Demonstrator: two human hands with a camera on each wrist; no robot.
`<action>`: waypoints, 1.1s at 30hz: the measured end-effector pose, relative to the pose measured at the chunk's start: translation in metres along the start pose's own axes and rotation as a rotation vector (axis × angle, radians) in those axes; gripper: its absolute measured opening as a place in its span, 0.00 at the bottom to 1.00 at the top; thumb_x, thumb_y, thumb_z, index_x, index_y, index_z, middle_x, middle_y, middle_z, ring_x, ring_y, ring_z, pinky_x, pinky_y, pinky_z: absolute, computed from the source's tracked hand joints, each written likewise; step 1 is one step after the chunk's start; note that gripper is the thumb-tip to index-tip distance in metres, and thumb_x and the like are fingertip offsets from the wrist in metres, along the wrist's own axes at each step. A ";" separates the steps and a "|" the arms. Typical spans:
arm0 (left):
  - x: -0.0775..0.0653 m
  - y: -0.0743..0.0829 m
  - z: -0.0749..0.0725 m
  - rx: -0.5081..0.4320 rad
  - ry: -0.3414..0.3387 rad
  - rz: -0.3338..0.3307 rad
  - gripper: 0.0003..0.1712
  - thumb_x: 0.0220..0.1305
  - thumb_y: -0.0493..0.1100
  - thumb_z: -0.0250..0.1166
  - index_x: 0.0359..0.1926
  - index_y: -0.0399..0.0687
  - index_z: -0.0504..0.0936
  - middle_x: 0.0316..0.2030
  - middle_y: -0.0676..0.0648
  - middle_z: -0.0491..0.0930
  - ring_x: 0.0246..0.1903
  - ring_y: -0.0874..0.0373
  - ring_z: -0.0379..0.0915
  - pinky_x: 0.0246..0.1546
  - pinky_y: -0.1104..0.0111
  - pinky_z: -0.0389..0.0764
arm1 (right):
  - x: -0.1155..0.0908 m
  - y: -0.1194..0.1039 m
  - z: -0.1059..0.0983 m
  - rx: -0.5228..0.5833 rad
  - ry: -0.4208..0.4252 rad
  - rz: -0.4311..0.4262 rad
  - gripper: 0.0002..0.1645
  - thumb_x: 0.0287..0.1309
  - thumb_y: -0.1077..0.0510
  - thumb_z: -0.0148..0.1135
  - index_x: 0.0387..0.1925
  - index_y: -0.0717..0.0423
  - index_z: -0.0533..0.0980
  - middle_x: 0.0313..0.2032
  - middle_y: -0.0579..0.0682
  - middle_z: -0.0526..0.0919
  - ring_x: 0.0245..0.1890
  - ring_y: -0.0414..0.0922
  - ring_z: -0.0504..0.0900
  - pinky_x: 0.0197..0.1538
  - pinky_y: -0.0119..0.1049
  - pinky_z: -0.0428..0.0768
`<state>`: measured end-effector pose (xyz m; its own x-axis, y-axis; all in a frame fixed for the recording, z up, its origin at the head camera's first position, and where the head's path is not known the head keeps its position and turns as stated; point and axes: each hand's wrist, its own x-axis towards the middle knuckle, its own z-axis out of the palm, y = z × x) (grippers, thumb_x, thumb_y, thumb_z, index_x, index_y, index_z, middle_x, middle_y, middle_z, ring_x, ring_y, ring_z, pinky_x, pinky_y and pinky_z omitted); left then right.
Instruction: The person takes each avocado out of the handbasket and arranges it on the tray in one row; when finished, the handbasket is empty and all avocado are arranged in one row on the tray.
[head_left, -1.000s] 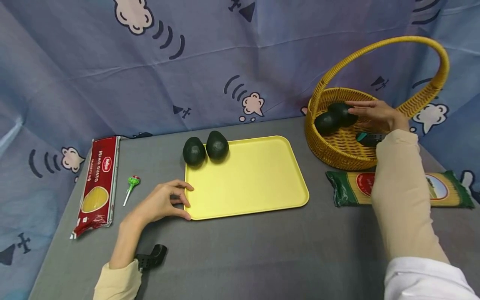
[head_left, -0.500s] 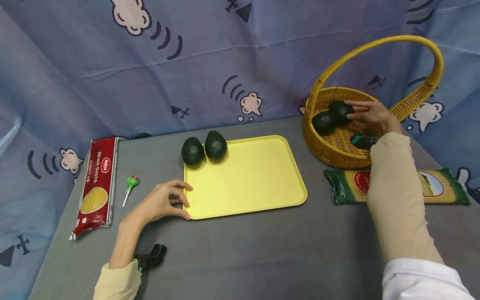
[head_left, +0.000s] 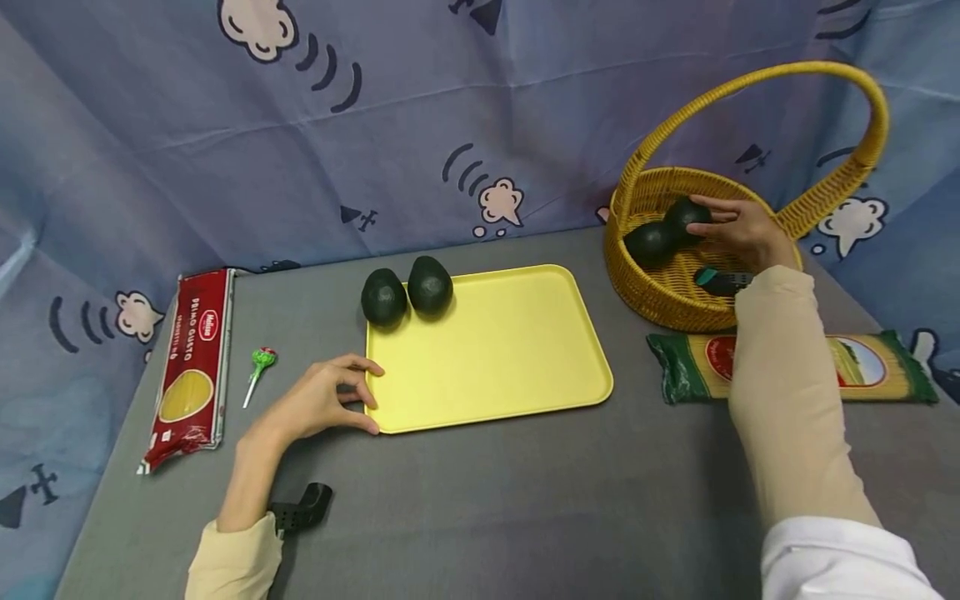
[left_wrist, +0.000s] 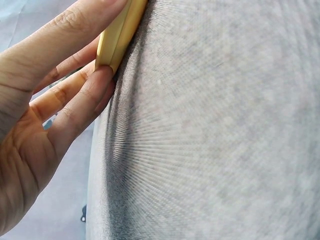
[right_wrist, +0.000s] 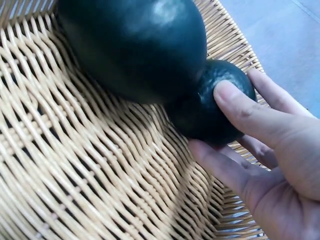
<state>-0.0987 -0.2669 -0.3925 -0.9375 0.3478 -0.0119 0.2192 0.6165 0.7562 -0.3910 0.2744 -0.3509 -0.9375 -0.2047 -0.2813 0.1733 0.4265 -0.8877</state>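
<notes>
In the head view my left hand [head_left: 330, 396] holds the near left corner of the yellow tray [head_left: 495, 350]. The left wrist view shows thumb and fingers round the tray's edge [left_wrist: 117, 42]. Two dark green avocados, one [head_left: 384, 297] beside the other [head_left: 431, 286], lie at the tray's far left corner. My right hand [head_left: 750, 237] reaches inside the wicker basket [head_left: 660, 310], its thumb and fingers round an avocado [right_wrist: 200, 117]. Right against that one lies another avocado [right_wrist: 135, 45], untouched by the fingers. Part of the gripped avocado is hidden behind it.
Under my right forearm lies a green-ended spaghetti pack [head_left: 873, 367], in front of the basket. The basket's tall handle [head_left: 757, 79] arches over my right hand. At left are a red spaghetti pack [head_left: 191, 367] and a lollipop [head_left: 260, 367]. A patterned cloth [head_left: 420, 108] hangs behind.
The right hand's fingers have closed in from above the rear avocado and now grip it. The left hand has stayed at the tray corner. The whole head view has shifted slightly.
</notes>
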 end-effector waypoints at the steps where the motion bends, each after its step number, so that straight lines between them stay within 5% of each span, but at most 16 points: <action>1: 0.000 0.001 0.000 0.006 0.000 -0.001 0.13 0.39 0.43 0.81 0.23 0.50 0.83 0.51 0.43 0.76 0.47 0.51 0.77 0.45 0.70 0.82 | -0.002 0.001 0.000 0.026 0.011 -0.008 0.44 0.56 0.54 0.67 0.72 0.47 0.58 0.56 0.49 0.71 0.35 0.31 0.81 0.43 0.28 0.84; 4: 0.000 0.002 0.000 0.013 -0.001 -0.004 0.13 0.39 0.43 0.81 0.23 0.50 0.82 0.51 0.43 0.76 0.46 0.51 0.77 0.45 0.69 0.83 | -0.005 0.003 0.001 0.085 0.046 -0.017 0.44 0.54 0.56 0.69 0.71 0.49 0.60 0.59 0.46 0.72 0.34 0.31 0.82 0.43 0.30 0.84; 10: 0.000 0.002 0.000 0.019 0.001 0.005 0.13 0.39 0.44 0.80 0.23 0.51 0.83 0.51 0.44 0.76 0.46 0.51 0.77 0.45 0.69 0.83 | -0.012 0.000 -0.002 0.107 0.110 0.028 0.44 0.54 0.56 0.68 0.70 0.43 0.61 0.70 0.61 0.55 0.32 0.30 0.81 0.41 0.30 0.84; 20: 0.000 0.001 0.001 0.020 -0.003 0.008 0.13 0.39 0.44 0.81 0.23 0.51 0.83 0.51 0.43 0.77 0.46 0.51 0.77 0.45 0.70 0.83 | -0.023 -0.003 -0.009 0.101 0.084 0.038 0.46 0.53 0.53 0.68 0.71 0.39 0.58 0.73 0.59 0.48 0.34 0.30 0.80 0.45 0.32 0.83; 24: 0.000 0.002 0.000 0.033 -0.005 0.011 0.13 0.39 0.44 0.81 0.23 0.51 0.83 0.51 0.44 0.77 0.46 0.52 0.77 0.44 0.69 0.83 | -0.028 -0.002 -0.012 0.103 0.069 0.021 0.46 0.55 0.53 0.67 0.72 0.39 0.57 0.72 0.62 0.48 0.31 0.33 0.83 0.33 0.26 0.84; 29: 0.000 0.002 0.000 0.044 -0.006 0.011 0.13 0.39 0.45 0.81 0.23 0.51 0.83 0.51 0.44 0.77 0.45 0.52 0.77 0.45 0.68 0.83 | -0.036 -0.001 -0.015 0.123 0.065 0.021 0.46 0.55 0.53 0.68 0.72 0.39 0.57 0.72 0.63 0.48 0.30 0.38 0.86 0.12 0.26 0.71; 33: -0.001 0.004 0.000 0.051 -0.002 0.017 0.13 0.39 0.45 0.81 0.23 0.51 0.83 0.51 0.44 0.77 0.46 0.52 0.77 0.44 0.68 0.83 | -0.041 -0.001 -0.016 0.147 0.067 0.034 0.45 0.55 0.54 0.67 0.71 0.39 0.58 0.73 0.63 0.46 0.29 0.40 0.86 0.11 0.27 0.70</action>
<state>-0.0971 -0.2652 -0.3897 -0.9329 0.3602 -0.0009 0.2486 0.6457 0.7219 -0.3573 0.2970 -0.3324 -0.9474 -0.1311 -0.2920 0.2432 0.2981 -0.9230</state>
